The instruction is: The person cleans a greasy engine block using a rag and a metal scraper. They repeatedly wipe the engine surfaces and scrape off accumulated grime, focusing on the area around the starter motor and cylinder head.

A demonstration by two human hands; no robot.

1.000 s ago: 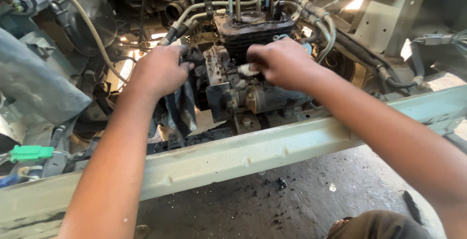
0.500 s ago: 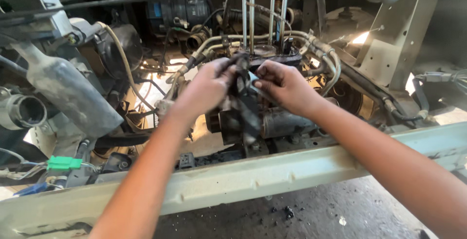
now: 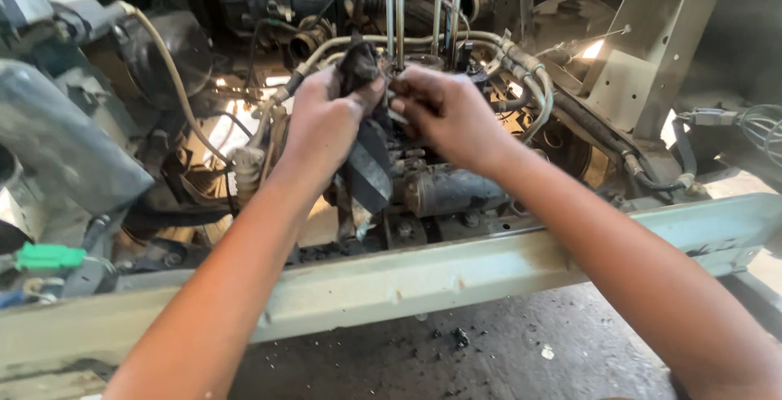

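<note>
Under an open vehicle frame, beyond the pale steel cross rail, our left hand has its fingers closed on a dark greasy cloth against the grimy black engine unit. Our right hand pinches a fitting just right; the cloth could snag the upright metal rods.

Both arms reach over a pale metal frame rail into a crowded engine bay. The left hand grips a dark, greasy rag, bunched at the top with its tail hanging down. The right hand is closed on the grimy pump body just beside the rag, beneath a set of upright thin metal pipes. Pale hoses curve off to the right. A green plastic connector sits far left. Below the rail lies oil-stained ground.
</note>
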